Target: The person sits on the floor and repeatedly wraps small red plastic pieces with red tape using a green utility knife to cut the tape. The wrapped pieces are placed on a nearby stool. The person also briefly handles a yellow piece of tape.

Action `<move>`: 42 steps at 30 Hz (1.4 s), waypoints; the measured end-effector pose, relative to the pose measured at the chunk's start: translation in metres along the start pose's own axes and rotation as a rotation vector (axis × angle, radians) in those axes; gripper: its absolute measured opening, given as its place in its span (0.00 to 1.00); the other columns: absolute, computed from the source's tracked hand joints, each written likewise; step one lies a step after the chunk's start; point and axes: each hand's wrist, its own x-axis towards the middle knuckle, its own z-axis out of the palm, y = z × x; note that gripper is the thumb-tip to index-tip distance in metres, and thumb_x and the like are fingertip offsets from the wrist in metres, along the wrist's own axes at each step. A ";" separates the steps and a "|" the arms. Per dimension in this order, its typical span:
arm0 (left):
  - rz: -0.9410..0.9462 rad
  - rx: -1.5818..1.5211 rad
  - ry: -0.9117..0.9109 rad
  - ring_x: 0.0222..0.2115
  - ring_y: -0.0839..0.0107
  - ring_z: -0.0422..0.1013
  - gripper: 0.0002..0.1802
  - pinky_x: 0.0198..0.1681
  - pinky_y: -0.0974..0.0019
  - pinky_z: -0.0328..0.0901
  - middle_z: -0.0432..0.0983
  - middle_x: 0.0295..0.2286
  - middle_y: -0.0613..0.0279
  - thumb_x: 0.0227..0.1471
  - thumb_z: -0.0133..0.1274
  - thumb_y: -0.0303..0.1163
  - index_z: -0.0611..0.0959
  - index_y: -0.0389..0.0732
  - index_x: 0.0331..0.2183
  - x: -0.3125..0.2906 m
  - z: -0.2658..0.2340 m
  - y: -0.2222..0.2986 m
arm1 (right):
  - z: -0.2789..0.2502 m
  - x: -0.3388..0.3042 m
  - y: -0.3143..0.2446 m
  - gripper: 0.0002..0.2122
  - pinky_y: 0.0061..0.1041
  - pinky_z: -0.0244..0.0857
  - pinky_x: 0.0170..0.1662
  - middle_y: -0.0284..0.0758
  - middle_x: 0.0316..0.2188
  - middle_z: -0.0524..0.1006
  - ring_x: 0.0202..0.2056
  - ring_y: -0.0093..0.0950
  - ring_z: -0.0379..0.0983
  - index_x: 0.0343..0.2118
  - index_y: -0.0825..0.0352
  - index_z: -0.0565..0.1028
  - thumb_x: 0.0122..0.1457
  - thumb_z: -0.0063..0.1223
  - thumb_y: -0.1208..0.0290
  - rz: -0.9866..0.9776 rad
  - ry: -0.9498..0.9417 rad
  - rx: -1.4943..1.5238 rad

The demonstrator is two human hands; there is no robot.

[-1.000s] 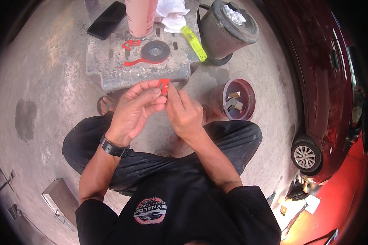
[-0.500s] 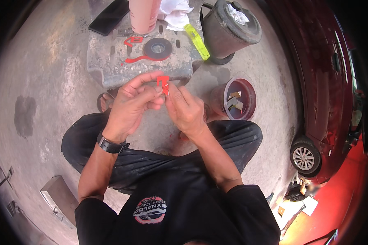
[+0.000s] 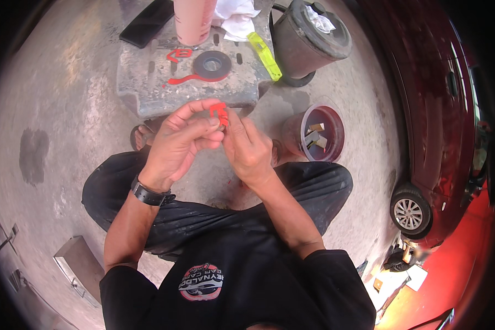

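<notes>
A small red, letter-shaped piece (image 3: 218,111) is pinched between both hands, just in front of a low grey stool's near edge (image 3: 198,103). My left hand (image 3: 176,137) grips its left side with thumb and forefinger, the other fingers curled loosely. From the right, the closed fingers of my right hand (image 3: 248,146) press at its lower right part, hiding some of it. On the stool lies a roll of dark tape with red backing (image 3: 225,60), its loose red end stretching left. Another red letter-shaped piece (image 3: 180,54) rests beyond the tape.
The stool also carries a black phone (image 3: 147,23), a pinkish cup (image 3: 192,22), white crumpled tissue (image 3: 236,16) and a yellow-green cutter (image 3: 265,56). To the right stand a lidded dark bucket (image 3: 308,47) and an open bucket with scraps (image 3: 295,135). A dark red car (image 3: 432,110) stands farther right.
The red piece has tilted slightly between my fingers, and its lower part looks turned. My right hand has shifted a little; both hands keep their pinch.
</notes>
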 end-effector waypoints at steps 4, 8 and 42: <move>0.037 0.072 0.003 0.32 0.78 0.80 0.20 0.36 0.75 0.78 0.82 0.36 0.60 0.62 0.55 0.22 0.76 0.33 0.55 -0.001 0.002 0.002 | -0.002 0.001 0.003 0.21 0.30 0.69 0.24 0.38 0.27 0.75 0.21 0.34 0.74 0.49 0.72 0.79 0.48 0.63 0.84 0.028 -0.023 0.143; 0.064 0.149 0.028 0.32 0.79 0.79 0.18 0.36 0.75 0.77 0.82 0.36 0.62 0.62 0.56 0.23 0.78 0.33 0.53 -0.001 -0.001 0.001 | -0.007 0.006 0.004 0.21 0.30 0.68 0.23 0.37 0.26 0.74 0.21 0.34 0.74 0.49 0.72 0.79 0.48 0.64 0.84 -0.012 -0.054 0.121; 0.032 0.080 0.067 0.31 0.79 0.77 0.15 0.37 0.76 0.74 0.81 0.35 0.63 0.60 0.57 0.24 0.80 0.34 0.49 0.003 -0.001 -0.002 | -0.001 0.003 0.010 0.26 0.28 0.66 0.23 0.34 0.26 0.72 0.22 0.27 0.73 0.53 0.76 0.77 0.47 0.65 0.78 -0.123 -0.024 0.007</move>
